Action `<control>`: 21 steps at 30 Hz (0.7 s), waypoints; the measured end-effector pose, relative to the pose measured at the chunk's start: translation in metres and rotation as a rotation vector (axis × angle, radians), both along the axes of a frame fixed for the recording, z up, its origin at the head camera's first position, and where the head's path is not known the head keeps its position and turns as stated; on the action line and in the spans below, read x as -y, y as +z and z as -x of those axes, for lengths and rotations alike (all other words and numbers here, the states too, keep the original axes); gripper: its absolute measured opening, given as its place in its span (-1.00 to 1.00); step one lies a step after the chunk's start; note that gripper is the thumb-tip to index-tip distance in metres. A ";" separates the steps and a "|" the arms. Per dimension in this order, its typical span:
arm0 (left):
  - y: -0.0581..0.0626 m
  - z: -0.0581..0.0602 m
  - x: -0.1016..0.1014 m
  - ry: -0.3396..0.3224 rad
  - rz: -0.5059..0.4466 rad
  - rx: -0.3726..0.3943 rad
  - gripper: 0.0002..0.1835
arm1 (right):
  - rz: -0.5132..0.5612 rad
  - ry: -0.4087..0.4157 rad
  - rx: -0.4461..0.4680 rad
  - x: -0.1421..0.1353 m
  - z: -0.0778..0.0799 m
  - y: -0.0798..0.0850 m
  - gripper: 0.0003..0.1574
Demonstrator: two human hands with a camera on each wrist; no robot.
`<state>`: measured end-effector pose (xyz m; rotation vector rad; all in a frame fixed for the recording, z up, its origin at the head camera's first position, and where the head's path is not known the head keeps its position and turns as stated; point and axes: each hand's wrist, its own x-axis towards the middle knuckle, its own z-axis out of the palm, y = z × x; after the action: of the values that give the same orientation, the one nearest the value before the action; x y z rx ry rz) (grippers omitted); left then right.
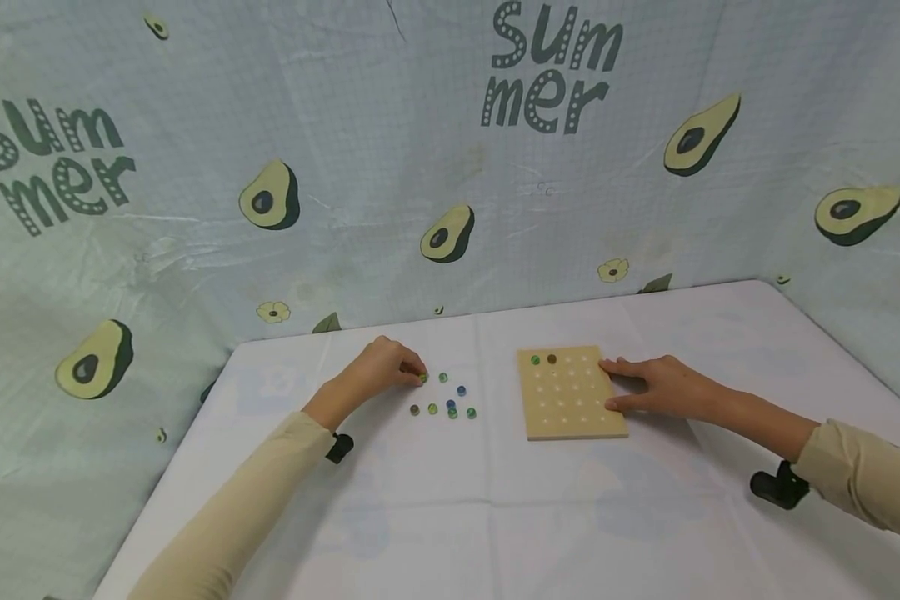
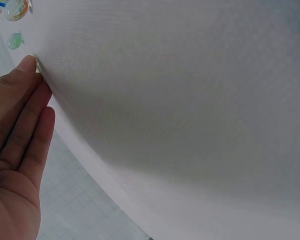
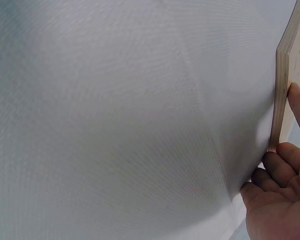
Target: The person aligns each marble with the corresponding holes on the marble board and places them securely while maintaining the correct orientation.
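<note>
My left hand [image 1: 378, 368] pinches a green marble [image 1: 423, 377] between thumb and fingertips, close over the tabletop. To its right and front lie several loose marbles, among them a green marble [image 1: 442, 377], a blue marble [image 1: 461, 390] and a brown marble [image 1: 415, 409]. My right hand [image 1: 663, 386] holds a square wooden board [image 1: 585, 425] at its right side. In the right wrist view the thumb [image 3: 297, 102] rests on the board's face and curled fingers meet its edge. Rows of small hollows mark the board; a green marble [image 1: 536, 360] and a brown marble [image 1: 552, 359] sit in its far left row.
A white cloth covers the table [image 1: 435, 533], whose far edge meets a hanging sheet [image 1: 360, 150] printed with avocados and lettering. Dark wrist bands with small devices show at the left [image 1: 340, 447] cuff and the right [image 1: 780, 486] cuff.
</note>
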<state>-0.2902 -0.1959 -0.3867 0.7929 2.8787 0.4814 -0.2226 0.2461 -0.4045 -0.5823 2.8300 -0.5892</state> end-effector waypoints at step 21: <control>-0.002 -0.005 -0.001 0.028 -0.020 -0.001 -0.86 | 0.031 0.002 0.007 -0.002 -0.002 -0.003 0.14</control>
<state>-0.2854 -0.1950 -0.3884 0.7563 2.8945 0.5132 -0.2202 0.2483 -0.4074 -0.5869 2.8181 -0.6349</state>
